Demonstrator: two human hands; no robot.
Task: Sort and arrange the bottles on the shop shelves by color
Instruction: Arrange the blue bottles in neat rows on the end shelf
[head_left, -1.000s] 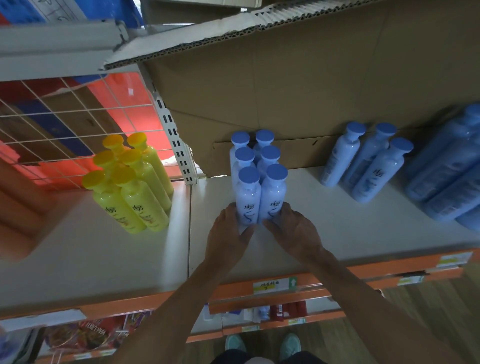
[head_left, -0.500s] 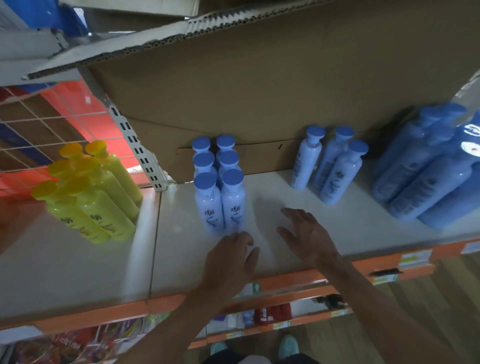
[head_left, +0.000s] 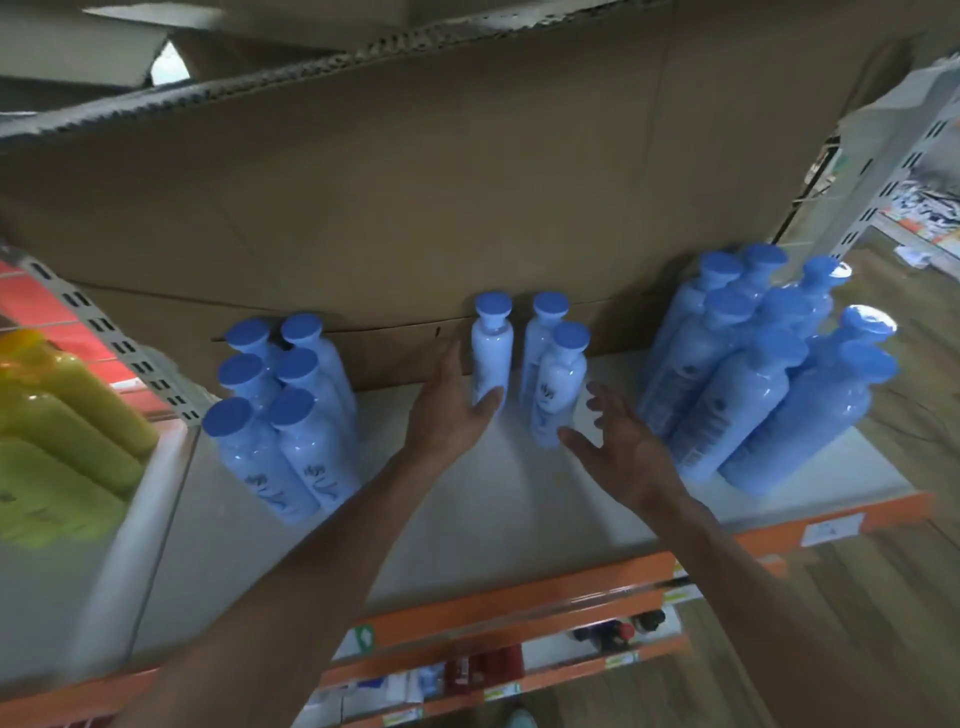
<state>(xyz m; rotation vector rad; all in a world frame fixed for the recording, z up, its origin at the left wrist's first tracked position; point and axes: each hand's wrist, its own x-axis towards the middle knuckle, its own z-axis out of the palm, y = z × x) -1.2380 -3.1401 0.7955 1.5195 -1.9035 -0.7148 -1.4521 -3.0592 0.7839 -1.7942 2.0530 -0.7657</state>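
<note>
Both hands have left the six-bottle block (head_left: 283, 415) and reached the three pale blue bottles at the shelf's (head_left: 519, 509) back.

Left hand (head_left: 452, 415) curls its fingers around the leftmost bottle (head_left: 491, 348); right hand (head_left: 623, 441), fingers spread wide and holding nothing, sits just beside the front bottle (head_left: 558, 389). Darker blue bottles (head_left: 753, 374) stand right of this trio, yellow bottles (head_left: 57, 431) far left.

Six pale blue bottles (head_left: 280, 415) standing packed two abreast, left on the shelf (head_left: 493, 499). Three more (head_left: 535, 364) upright mid-shelf. Darker blue cluster (head_left: 753, 374) right; yellow bottles (head_left: 57, 431) far left.
</note>
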